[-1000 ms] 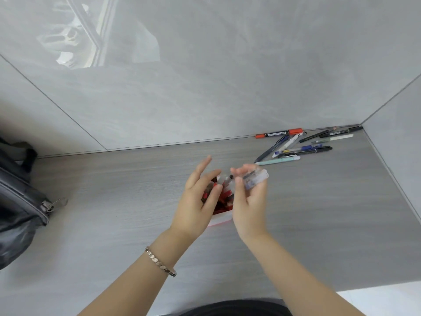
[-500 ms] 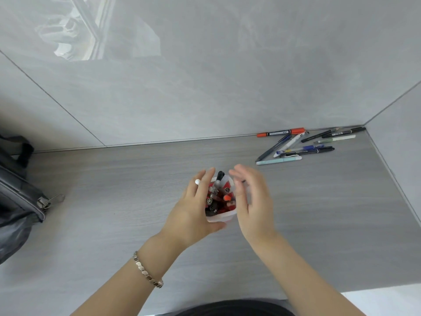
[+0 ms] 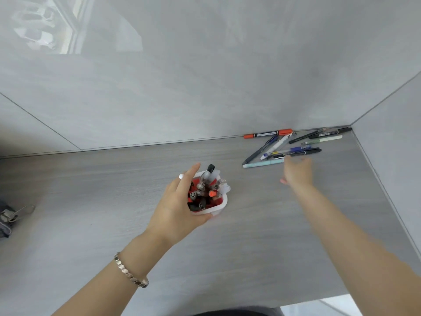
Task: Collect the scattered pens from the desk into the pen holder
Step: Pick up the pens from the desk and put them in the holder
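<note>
A white pen holder (image 3: 219, 206) with a red inside stands mid-desk, packed with several pens. My left hand (image 3: 180, 206) wraps around its left and near side. My right hand (image 3: 297, 172) is blurred and stretched toward the back right, fingers apart and empty, its tips close to a pale teal pen (image 3: 262, 164) and a black pen (image 3: 303, 152). Several scattered pens lie in the back right corner, among them an orange-capped marker (image 3: 267, 134), a blue pen (image 3: 289, 150), a pale green pen (image 3: 323, 140) and a white pen (image 3: 276, 144).
The grey wood desk (image 3: 114, 201) meets grey wall panels at the back and right. A dark bag with a metal buckle (image 3: 13, 213) lies at the left edge. The desk's near right corner ends at about (image 3: 341, 297).
My right hand has left the holder and swung out to the back right toward the scattered pens. The pen it held earlier now stands in the holder. My left hand stays on the holder.
</note>
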Action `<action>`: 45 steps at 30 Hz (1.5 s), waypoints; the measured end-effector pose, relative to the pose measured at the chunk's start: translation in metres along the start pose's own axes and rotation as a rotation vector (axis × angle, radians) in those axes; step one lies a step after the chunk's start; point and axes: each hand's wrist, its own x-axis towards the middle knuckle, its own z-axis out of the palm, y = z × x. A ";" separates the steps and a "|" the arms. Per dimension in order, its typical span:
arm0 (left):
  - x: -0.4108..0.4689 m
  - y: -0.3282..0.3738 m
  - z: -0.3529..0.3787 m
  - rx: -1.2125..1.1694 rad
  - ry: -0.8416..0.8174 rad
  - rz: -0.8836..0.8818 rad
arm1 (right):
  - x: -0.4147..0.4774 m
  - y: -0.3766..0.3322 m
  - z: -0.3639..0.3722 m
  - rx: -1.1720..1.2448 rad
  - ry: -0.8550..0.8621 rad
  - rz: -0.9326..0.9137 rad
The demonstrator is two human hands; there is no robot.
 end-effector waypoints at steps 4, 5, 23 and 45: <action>0.006 0.002 -0.001 0.040 -0.029 0.007 | 0.044 -0.027 0.003 -0.050 0.110 0.232; 0.007 0.002 0.000 0.048 -0.031 0.016 | 0.050 -0.030 0.004 -0.112 0.120 0.233; 0.012 0.000 -0.001 0.071 -0.048 0.035 | -0.082 -0.038 -0.040 0.424 -0.249 -0.455; 0.011 -0.003 0.000 0.077 -0.047 0.012 | -0.163 -0.013 0.008 0.450 -0.237 -0.705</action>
